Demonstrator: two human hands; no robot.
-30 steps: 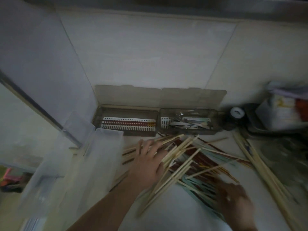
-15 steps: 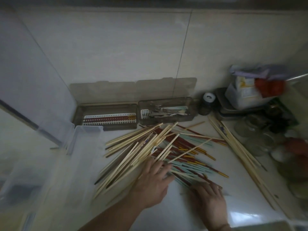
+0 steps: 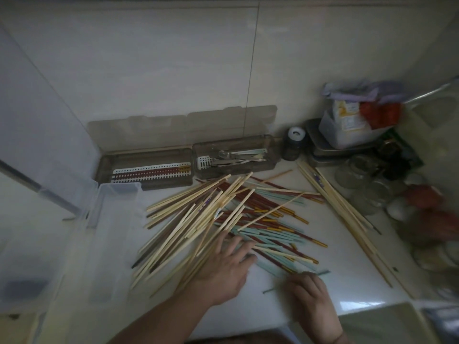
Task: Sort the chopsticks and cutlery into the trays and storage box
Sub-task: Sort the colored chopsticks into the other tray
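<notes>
Sorting looks barely under way: the left tray (image 3: pixel 145 170) at the wall holds a row of red chopsticks, the right tray (image 3: pixel 236 157) holds metal cutlery, and the clear storage box (image 3: pixel 74 244) to the left shows nothing sorted into it, while a big mixed pile of chopsticks (image 3: pixel 223 219) lies loose on the tabletop (image 3: pixel 347 281), with a separate bundle (image 3: pixel 342 209) off to the right. The left hand (image 3: pixel 223 266) rests flat on the pile's near edge, fingers straight and spread wide. The right hand (image 3: pixel 310 294) sits at the near corner with fingers curled over a teal chopstick (image 3: pixel 273 290); I cannot tell whether it truly pinches it.

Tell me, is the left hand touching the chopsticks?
Touching. The head view shows the left hand with fingers spread flat upon the chopsticks.
</notes>
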